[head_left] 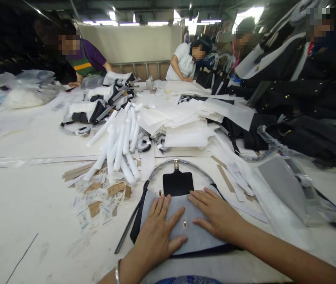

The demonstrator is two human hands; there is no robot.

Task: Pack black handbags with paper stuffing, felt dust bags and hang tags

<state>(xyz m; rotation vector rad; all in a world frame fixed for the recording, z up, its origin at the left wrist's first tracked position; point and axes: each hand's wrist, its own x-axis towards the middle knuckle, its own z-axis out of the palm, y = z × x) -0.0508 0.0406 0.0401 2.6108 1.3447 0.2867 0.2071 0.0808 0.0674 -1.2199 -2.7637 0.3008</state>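
A black handbag [135,227] lies on the table in front of me, its front covered by a light grey sheet [176,240]. My left hand [158,228] rests flat on the left part of the sheet with its fingers spread. On the right part lies my right hand [215,215], also flat, fingers stretched out. Between the hands a small gold clasp [184,224] shows through the sheet. Beyond them, a black flap tab [178,184] with gold hardware points away from me. The plastic-wrapped handle [158,167] arches behind it. Neither hand grips anything.
White foam tubes [120,138] and paper tags [97,201] lie to the left. White paper sheets [185,126] are piled beyond the bag. Black bags [315,138] stack at right, near clear plastic [292,189]. Wrapped bags [88,106] stand far left. Several people work behind the table.
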